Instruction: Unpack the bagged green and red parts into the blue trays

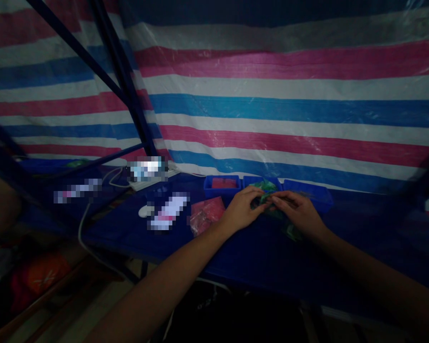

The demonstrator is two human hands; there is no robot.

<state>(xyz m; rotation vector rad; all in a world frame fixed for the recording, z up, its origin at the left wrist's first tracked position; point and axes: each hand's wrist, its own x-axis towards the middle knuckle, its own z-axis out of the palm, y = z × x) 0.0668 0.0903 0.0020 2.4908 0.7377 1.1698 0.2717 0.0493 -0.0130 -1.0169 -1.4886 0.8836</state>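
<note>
Over the middle of the blue table, my left hand [246, 204] and my right hand [302, 210] meet with their fingertips pinched close together. What they pinch is too small and dark to make out. Crumpled green plastic-like material [266, 186] shows just behind and between the fingers, in front of the middle blue bin [248, 180]. More green pieces [292, 232] lie on the table below my right hand. To the left of my left wrist is a clear bag of pink-red material [208, 213].
A left blue bin [210, 191] holds a pink-red piece; a right blue bin [320, 194] stands behind my right hand. Left on the table [128, 233] lie a white oval object [146, 211], blurred-out items and a power strip [153, 181]. Another person's arm [2, 205] shows far left.
</note>
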